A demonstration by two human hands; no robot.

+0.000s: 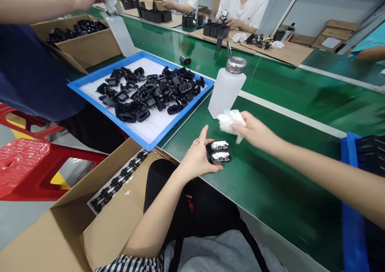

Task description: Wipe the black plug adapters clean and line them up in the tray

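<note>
Near the table's front edge, my left hand (pixel 198 156) grips two black oval charger housings (pixel 220 151) side by side. Their open ends face up and show white material and small electronic parts. The index finger sticks up, clear of the housings. A crumpled white wipe (pixel 230 121) is pinched in my right hand (pixel 248 127), just beyond the left hand and above the table. Right behind the wipe stands a white plastic pump bottle (pixel 227 89) with a raised metal lid.
A blue-rimmed tray (pixel 144 144) of black plug parts (pixel 150 89) lies at left. Cardboard boxes (pixel 117 208) stand beside my legs, and a blue bin (pixel 350 200) is at right. A co-worker's arm (pixel 45 1) reaches over the left side; other people sit across the table.
</note>
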